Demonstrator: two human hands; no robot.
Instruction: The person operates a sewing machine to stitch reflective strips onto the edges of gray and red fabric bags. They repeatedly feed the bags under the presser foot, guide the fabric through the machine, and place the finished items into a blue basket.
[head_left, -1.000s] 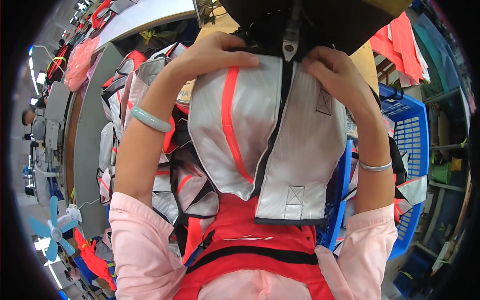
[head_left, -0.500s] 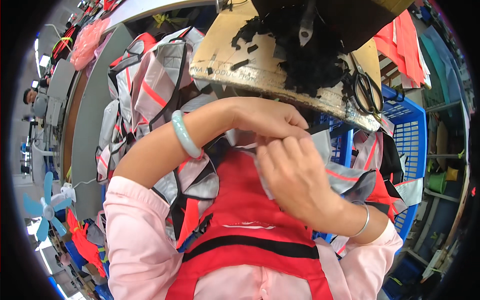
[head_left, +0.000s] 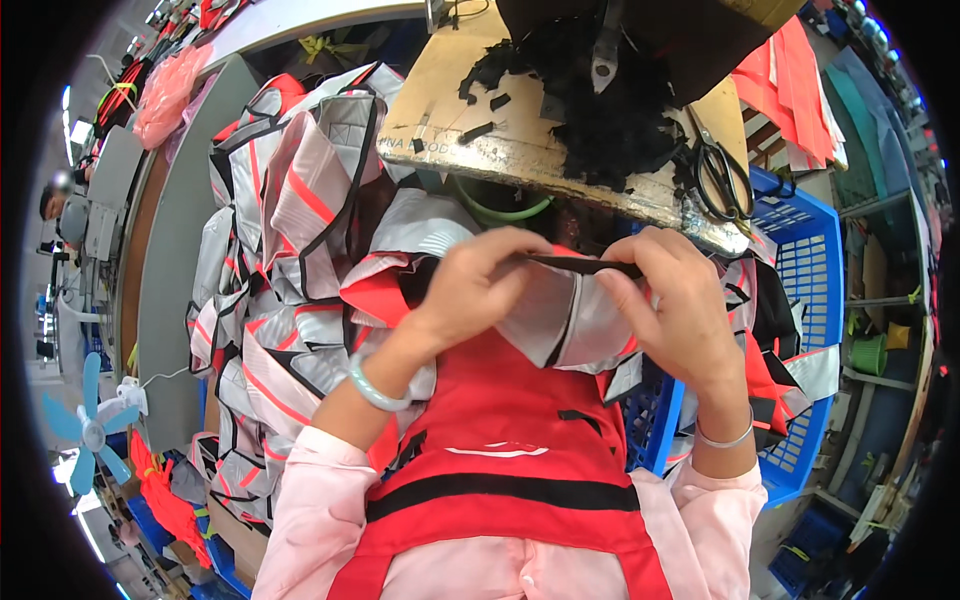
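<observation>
The silver-grey fabric piece [head_left: 592,328] hangs at the centre of the frame, just above the red apron [head_left: 525,415], its black-bound edge [head_left: 585,264] stretched between both hands. The left hand [head_left: 472,290], left of centre, pinches that edge with its thumb and fingers close together. The right hand [head_left: 675,305], right of centre, has its thumb below and fingers above, nearly closed on the other end of the edge; its exact contact is partly hidden by the fingers.

To do this well, I judge that an even, light pull from both sides serves best: enough to flatten the binding, not enough to stretch it or pucker the cloth. Level hands let the eye run along the whole strip and catch loose threads or a skipped stretch. The lower part of the piece folds over itself, so letting it drop freely would stop its weight twisting the edge.

The scissors [head_left: 722,182] lie at the upper right on the wooden board [head_left: 420,105], beside black scraps [head_left: 612,145]; they are best left there while both hands are occupied with the edge
</observation>
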